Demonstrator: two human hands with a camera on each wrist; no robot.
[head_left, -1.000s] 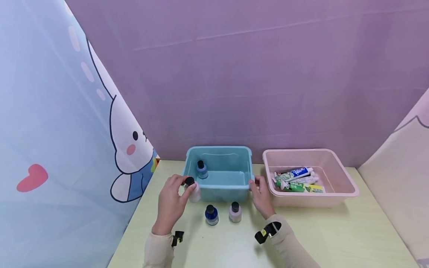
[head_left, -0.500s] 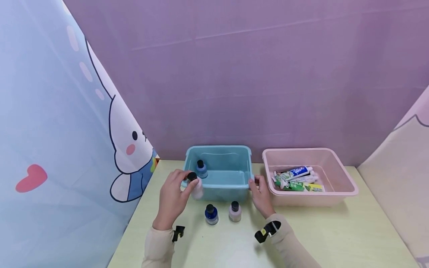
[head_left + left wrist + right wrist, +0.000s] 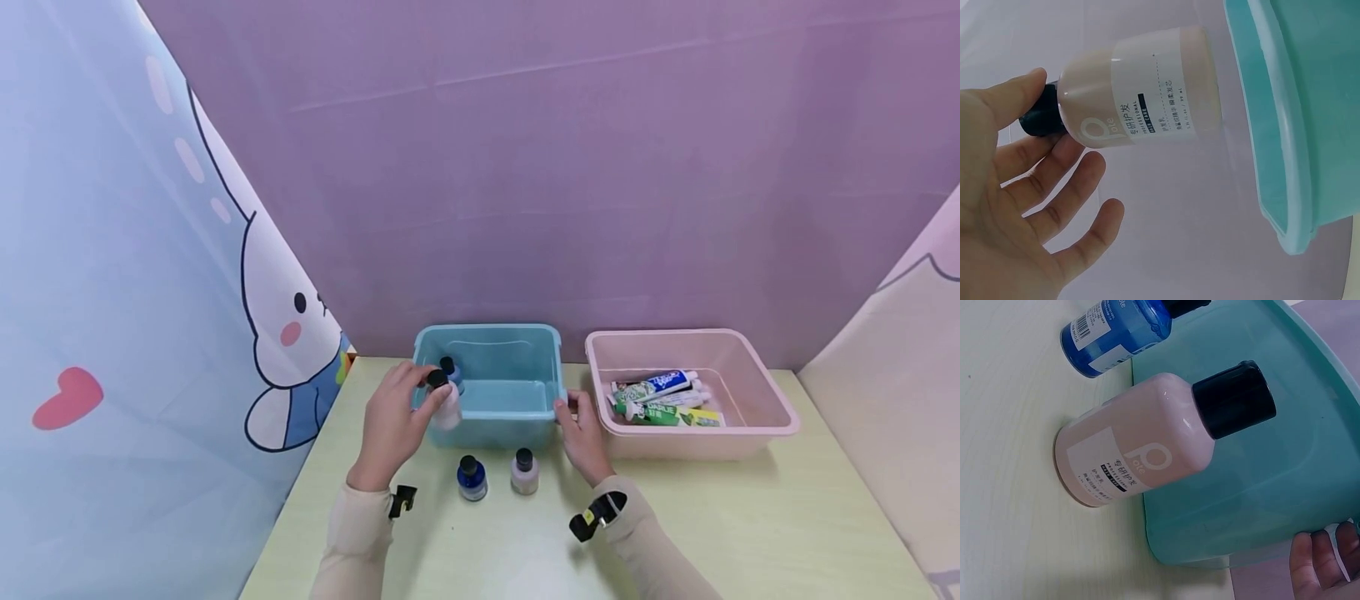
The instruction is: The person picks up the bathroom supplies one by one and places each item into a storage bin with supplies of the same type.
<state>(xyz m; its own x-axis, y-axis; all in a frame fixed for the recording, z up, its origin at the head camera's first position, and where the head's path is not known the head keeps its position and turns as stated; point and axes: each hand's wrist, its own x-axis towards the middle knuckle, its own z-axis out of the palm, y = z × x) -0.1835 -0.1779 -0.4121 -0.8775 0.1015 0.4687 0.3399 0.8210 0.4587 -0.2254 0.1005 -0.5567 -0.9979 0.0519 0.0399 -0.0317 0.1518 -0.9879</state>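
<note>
By its black cap, my left hand (image 3: 393,421) pinches a pale pink hair-care bottle (image 3: 447,408), held just above the front left rim of the teal plastic bin (image 3: 502,431). In the left wrist view, the bottle (image 3: 1141,94) is apart from the bin (image 3: 1300,144). My right hand (image 3: 587,442) grips the bin's front right corner, its fingers (image 3: 1302,562) curled at the rim. Inside the bin a blue bottle (image 3: 457,375) stands at the left, partly hidden. In front, a dark blue bottle (image 3: 472,482) and another pink bottle (image 3: 524,476) stand upright on the table.
Right of the teal bin stands a pink bin (image 3: 697,447) holding several toothpaste tubes (image 3: 667,400). Both bins sit near the purple cloth backdrop (image 3: 525,183). The pale table (image 3: 495,558) extends toward the person, and a printed blue cloth (image 3: 150,275) hangs at the left.
The left hand has carried the pink bottle up and to the right, from beside the teal bin's front left corner to over its rim. The right hand keeps its grip there.
</note>
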